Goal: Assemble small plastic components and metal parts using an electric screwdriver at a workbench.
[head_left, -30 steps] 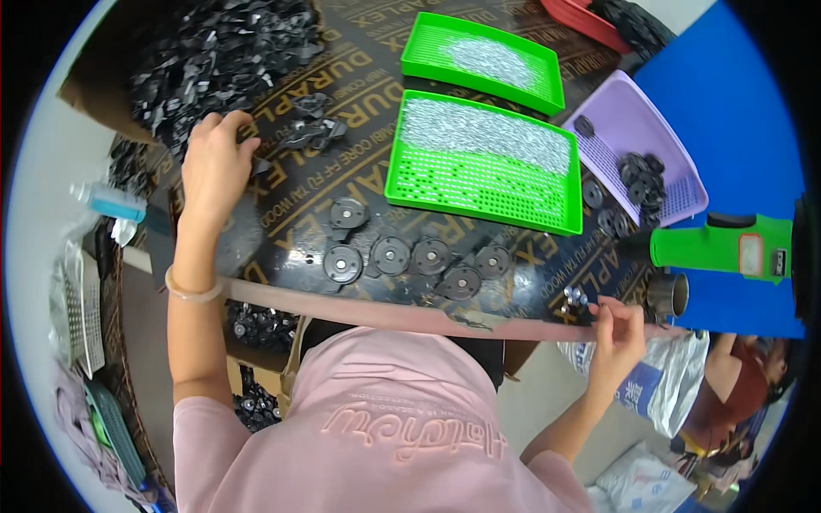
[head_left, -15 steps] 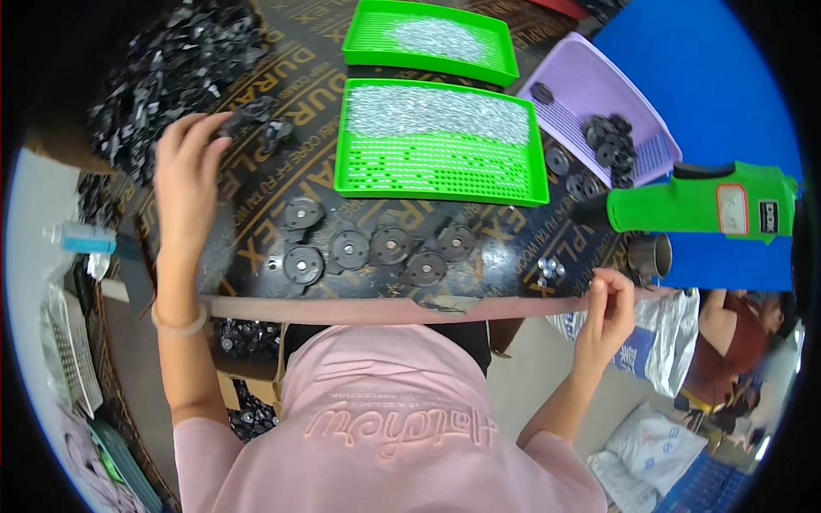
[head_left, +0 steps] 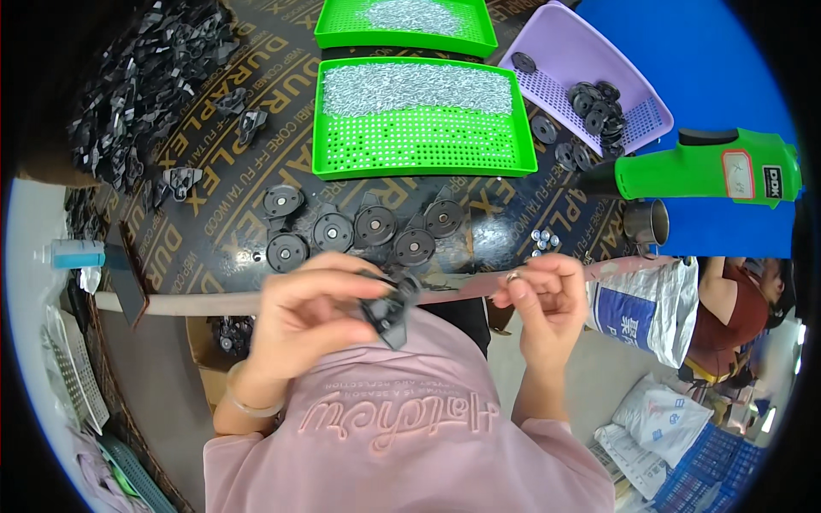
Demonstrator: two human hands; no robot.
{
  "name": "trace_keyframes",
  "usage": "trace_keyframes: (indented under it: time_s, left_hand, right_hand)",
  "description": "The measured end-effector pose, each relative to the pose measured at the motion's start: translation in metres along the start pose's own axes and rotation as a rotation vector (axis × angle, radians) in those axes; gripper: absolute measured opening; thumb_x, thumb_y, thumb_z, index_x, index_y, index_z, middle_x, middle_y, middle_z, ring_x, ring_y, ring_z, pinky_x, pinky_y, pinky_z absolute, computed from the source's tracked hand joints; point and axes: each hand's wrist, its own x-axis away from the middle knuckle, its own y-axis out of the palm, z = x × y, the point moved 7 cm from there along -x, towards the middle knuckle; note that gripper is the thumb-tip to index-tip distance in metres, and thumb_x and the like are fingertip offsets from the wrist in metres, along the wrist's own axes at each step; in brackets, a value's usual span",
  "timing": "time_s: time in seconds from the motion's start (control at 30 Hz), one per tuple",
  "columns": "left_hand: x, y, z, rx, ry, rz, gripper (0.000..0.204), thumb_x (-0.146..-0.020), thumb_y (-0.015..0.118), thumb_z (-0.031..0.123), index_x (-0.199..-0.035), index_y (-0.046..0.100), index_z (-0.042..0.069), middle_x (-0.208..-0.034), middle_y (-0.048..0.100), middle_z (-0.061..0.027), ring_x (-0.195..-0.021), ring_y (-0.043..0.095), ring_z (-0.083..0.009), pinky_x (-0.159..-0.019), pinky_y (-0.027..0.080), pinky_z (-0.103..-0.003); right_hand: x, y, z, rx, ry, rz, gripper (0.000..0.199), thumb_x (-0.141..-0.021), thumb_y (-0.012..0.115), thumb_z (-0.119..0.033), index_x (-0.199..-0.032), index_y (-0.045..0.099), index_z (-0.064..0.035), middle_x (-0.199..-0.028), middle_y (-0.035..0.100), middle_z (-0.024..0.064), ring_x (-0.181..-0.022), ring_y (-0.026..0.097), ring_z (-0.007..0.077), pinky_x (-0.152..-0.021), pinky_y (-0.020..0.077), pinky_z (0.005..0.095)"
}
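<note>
My left hand [head_left: 299, 316] pinches a black plastic bracket [head_left: 390, 316] between thumb and fingers, in front of my shirt near the table's front edge. To the right, my right hand [head_left: 552, 312] is closed, with a small silver metal piece [head_left: 513, 275] at its thumb and fingertip. A gap separates the two hands. Beyond them on the dark table, several round black discs [head_left: 333, 232] lie on black parts, each with a metal centre. A few small silver metal pieces [head_left: 545, 241] sit in a cluster just beyond my right hand.
A heap of black plastic parts [head_left: 141, 94] covers the far left. Two green trays [head_left: 423, 162] hold small silver pins. At right are a lilac basket [head_left: 547, 51] with black discs, a green power tool [head_left: 701, 167] and a metal cup [head_left: 646, 224]. Someone sits beyond the right edge.
My left hand has come back from the heap with a black bracket and moved right, toward my body. My right hand has shifted slightly left and now shows a small metal piece at its fingertips.
</note>
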Motion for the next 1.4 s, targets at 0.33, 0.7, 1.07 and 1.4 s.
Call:
trace_keyframes:
  time_s: [0.33,0.7,1.07,1.4]
  left_hand:
    - [-0.007,0.031,-0.019,-0.229,-0.151,0.045,0.045,-0.085,0.073,-0.004,-0.127,0.057,-0.003,-0.122,0.064,-0.0128,-0.099,0.065,-0.0124,-0.081,0.060,-0.027]
    - [-0.005,0.039,-0.029,-0.237,-0.199,-0.016,0.042,-0.086,0.072,-0.003,-0.125,0.059,-0.002,-0.114,0.065,-0.0071,-0.083,0.060,-0.0070,-0.065,0.054,-0.021]
    - [-0.006,0.039,-0.036,0.086,-0.326,-0.043,0.045,-0.090,0.065,-0.009,-0.132,0.051,-0.001,-0.119,0.059,-0.0080,-0.092,0.062,-0.0101,-0.082,0.054,-0.025]
    - [-0.003,0.035,-0.037,0.151,-0.465,-0.061,0.056,-0.092,0.060,-0.007,-0.141,0.036,0.002,-0.125,0.057,-0.0124,-0.106,0.063,-0.0184,-0.086,0.061,-0.036]
  right_hand:
    - [0.004,0.049,-0.005,0.351,0.023,-0.276,0.013,-0.081,0.079,-0.003,-0.092,0.072,-0.0035,-0.092,0.063,0.0052,-0.076,0.057,0.0104,-0.063,0.0453,0.0228]
    - [0.000,0.051,-0.002,0.488,-0.014,-0.189,0.019,-0.072,0.087,-0.010,-0.086,0.074,-0.0082,-0.087,0.053,0.0005,-0.071,0.046,0.0088,-0.058,0.0351,0.0228]
    - [-0.022,0.020,-0.020,0.467,-0.092,-0.078,0.012,-0.076,0.083,-0.006,-0.086,0.075,-0.0056,-0.086,0.056,0.0015,-0.073,0.053,0.0088,-0.059,0.0382,0.0221]
    - [-0.157,-0.111,-0.005,1.426,-0.396,0.118,0.027,-0.084,0.065,-0.002,-0.111,0.071,-0.0034,-0.095,0.072,0.0130,-0.091,0.068,0.0254,-0.084,0.0508,0.0350]
